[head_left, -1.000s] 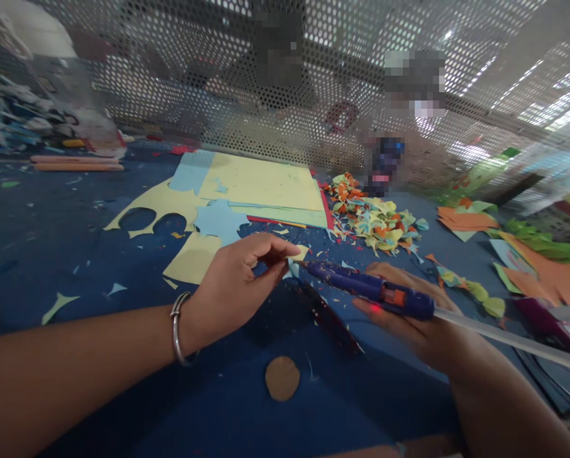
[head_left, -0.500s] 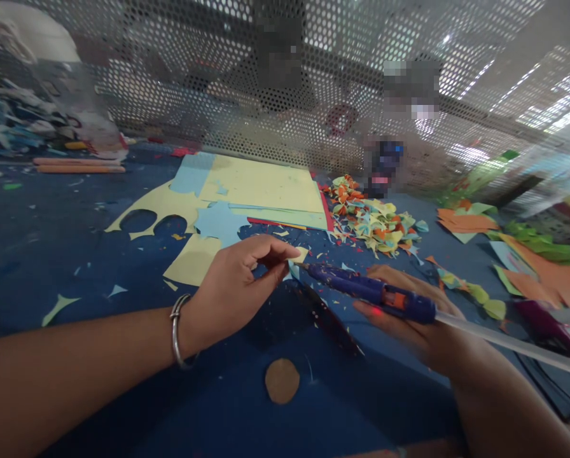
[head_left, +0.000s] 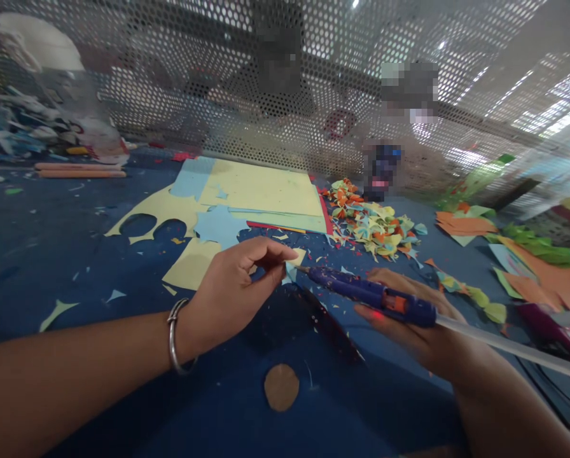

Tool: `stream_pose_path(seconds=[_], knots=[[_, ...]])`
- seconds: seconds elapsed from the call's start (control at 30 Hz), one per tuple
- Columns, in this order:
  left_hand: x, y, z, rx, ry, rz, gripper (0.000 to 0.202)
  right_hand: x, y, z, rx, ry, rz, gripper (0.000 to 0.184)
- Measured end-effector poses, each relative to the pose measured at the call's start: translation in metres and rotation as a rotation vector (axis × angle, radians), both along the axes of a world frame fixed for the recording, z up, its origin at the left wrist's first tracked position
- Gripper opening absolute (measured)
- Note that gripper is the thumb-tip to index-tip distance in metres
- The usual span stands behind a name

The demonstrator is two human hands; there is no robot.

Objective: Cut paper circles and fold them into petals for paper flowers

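My left hand (head_left: 240, 296), with a metal bangle at the wrist, pinches a small folded piece of light blue paper (head_left: 290, 273) between thumb and fingertips. My right hand (head_left: 421, 327) is wrapped round a blue glue gun (head_left: 356, 287), a clear glue stick (head_left: 499, 346) sticking out of its back end. The gun's nozzle points left and is right at the paper piece; whether they touch I cannot tell. Below the gun lies a dark, slim object (head_left: 335, 327) whose kind does not show. Nearer to me a round brown disc (head_left: 282, 387) rests on the blue table (head_left: 170, 413).
Yellow sheets (head_left: 261, 184) and a cut-out blue sheet (head_left: 218, 224) lie beyond my left hand. A heap of small folded paper pieces (head_left: 373, 226) sits behind the gun. Orange paper (head_left: 547, 273) is at right, pencils (head_left: 79, 173) at far left. A perforated metal screen (head_left: 184, 83) stands behind.
My hands stay nearly in place. The glue gun's nozzle and my left fingertips have shifted very slightly left, and the blue paper piece shows a little more.
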State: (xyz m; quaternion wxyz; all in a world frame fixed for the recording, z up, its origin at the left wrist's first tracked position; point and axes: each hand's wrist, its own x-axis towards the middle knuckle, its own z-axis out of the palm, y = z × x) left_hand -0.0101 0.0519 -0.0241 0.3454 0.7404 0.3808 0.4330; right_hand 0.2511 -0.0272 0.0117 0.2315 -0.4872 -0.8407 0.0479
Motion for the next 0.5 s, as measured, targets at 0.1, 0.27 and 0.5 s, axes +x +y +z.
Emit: stream_pose_path(seconds=[0.1,0.27,0.5], knots=[[0.000,0.000,0.001,-0.042,-0.029,-0.013,0.013,0.002,0.000,0.000,-0.018,-0.009,-0.010,0.008],[0.002,0.003,-0.001,-0.202,-0.172,-0.027,0.034,0.006,0.009,0.002,-0.081,-0.021,-0.055,0.012],[0.006,0.010,-0.008,-0.399,-0.230,-0.070,0.012,0.021,0.017,-0.003,-0.085,-0.205,-0.121,0.010]])
